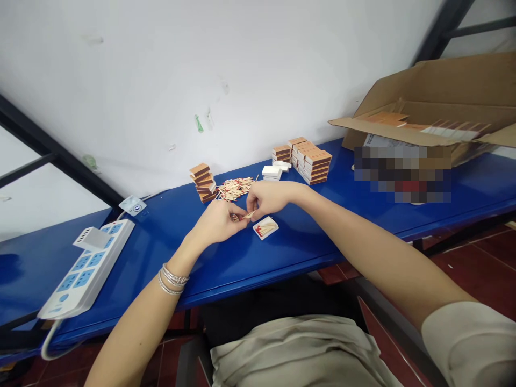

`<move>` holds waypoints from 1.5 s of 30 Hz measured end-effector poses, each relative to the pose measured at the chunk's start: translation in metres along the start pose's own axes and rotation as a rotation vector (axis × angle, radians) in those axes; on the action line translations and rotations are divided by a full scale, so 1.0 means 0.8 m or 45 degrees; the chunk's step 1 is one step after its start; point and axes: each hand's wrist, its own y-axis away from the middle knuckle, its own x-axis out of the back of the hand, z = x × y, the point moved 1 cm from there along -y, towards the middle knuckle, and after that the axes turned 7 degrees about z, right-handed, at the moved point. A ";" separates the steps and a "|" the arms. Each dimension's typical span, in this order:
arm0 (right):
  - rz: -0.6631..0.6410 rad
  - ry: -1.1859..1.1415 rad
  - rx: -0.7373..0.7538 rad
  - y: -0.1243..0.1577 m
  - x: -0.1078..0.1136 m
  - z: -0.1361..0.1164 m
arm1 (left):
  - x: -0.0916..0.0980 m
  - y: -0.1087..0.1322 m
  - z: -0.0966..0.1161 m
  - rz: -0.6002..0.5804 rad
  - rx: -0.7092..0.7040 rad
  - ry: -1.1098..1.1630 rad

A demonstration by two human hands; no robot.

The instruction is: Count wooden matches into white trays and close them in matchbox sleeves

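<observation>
Two bare hands meet over the table, both closed on a small bunch of matches (250,214): the left hand (220,221) has the red-headed end among its curled fingers, and the right hand (272,196) pinches the pale sticks between thumb and fingertips. How many sticks are held is too small to tell.

Just beside the hands, toward the person, an open white tray (270,233) lies flat with some matches inside and part of its floor bare, so it looks only partly filled. Beyond the left hand, the heap of loose matches (236,189) remains large, which suggests much is left. Whether the stacked boxes farther back are full cannot be told.

Both forearms reach forward and converge, the left from the lower left with bracelets (172,280) near its wrist, the right slanting in from the lower right. The wrists are bent inward, the right hand arching slightly above the left.

Farther out on the blue table (300,236) stand a left stack of matchboxes (203,181), white trays (272,172), a larger group of matchboxes (310,157), a power strip (86,271) and an open carton (451,83).
</observation>
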 end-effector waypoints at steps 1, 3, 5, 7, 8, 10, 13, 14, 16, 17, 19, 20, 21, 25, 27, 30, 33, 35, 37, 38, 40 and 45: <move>-0.045 0.005 -0.011 0.003 0.004 0.000 | -0.003 0.000 0.004 0.002 0.021 0.029; -0.136 0.019 -0.040 0.008 0.009 -0.001 | -0.009 0.001 0.013 0.013 0.062 0.053; -0.223 0.036 -0.062 0.012 0.012 0.000 | -0.015 0.001 0.021 0.024 0.075 0.050; -0.278 0.054 -0.073 0.013 0.013 0.000 | -0.019 0.001 0.027 0.049 0.045 0.038; -0.294 0.063 -0.079 0.013 0.013 0.000 | -0.021 0.001 0.028 0.060 0.021 0.033; -0.319 0.080 -0.097 0.013 0.013 0.001 | -0.024 0.000 0.030 0.075 -0.022 0.029; -0.337 0.099 -0.111 0.013 0.012 0.001 | -0.027 0.000 0.030 0.070 -0.041 0.035; -0.338 0.102 -0.108 0.012 0.011 0.001 | -0.027 -0.001 0.030 0.067 -0.038 0.039; -0.343 0.102 -0.105 0.011 0.011 0.002 | -0.029 -0.001 0.030 0.057 -0.027 0.041; -0.348 0.100 -0.107 0.011 0.010 0.002 | -0.030 -0.001 0.030 0.053 -0.020 0.037; -0.355 0.089 -0.115 0.010 0.009 0.004 | -0.031 -0.001 0.031 0.042 -0.004 0.019; -0.356 0.080 -0.117 0.010 0.009 0.004 | -0.032 0.000 0.031 0.036 0.002 0.005; -0.357 0.069 -0.116 0.010 0.009 0.005 | -0.032 0.000 0.030 0.027 0.004 -0.008; -0.358 0.049 -0.118 0.012 0.013 0.009 | -0.033 0.000 0.030 0.006 0.005 -0.071; -0.331 0.057 -0.138 0.014 0.016 0.013 | -0.032 0.000 0.029 -0.008 0.010 -0.115; -0.282 0.048 -0.155 0.016 0.022 0.019 | -0.031 0.000 0.029 -0.030 -0.012 -0.164; -0.284 0.046 -0.151 0.015 0.022 0.021 | -0.028 0.001 0.029 -0.057 -0.036 -0.197; -0.320 0.065 -0.140 0.013 0.017 0.019 | -0.026 0.002 0.028 -0.074 -0.042 -0.206; -0.364 0.091 -0.131 0.009 0.011 0.015 | -0.024 0.003 0.028 -0.085 -0.047 -0.208; -0.383 0.102 -0.133 0.008 0.008 0.013 | -0.023 0.003 0.027 -0.093 -0.051 -0.212; -0.402 0.112 -0.148 0.005 0.004 0.010 | -0.022 0.003 0.027 -0.110 -0.060 -0.234; -0.407 0.124 -0.180 0.005 0.003 0.008 | -0.020 0.003 0.029 -0.109 -0.066 -0.290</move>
